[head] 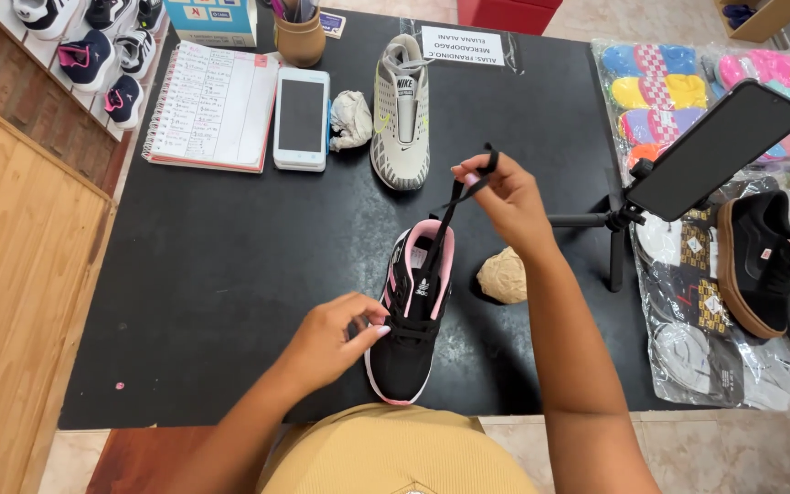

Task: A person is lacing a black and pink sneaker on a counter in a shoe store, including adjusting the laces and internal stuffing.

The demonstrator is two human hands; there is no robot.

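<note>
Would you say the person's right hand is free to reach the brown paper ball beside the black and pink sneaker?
Probably not yet: the right hand is pinching the black lace taut above the sneaker. The paper ball lies uncovered just below it.

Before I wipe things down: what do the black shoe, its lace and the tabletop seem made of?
Black shoe: looks like soft knit or mesh fabric, matte, with pink trim and a paler rubbery sole edge. Lace: flat woven cord, pulled taut by the right hand. Tabletop: smooth matte black, possibly laminate.
</note>
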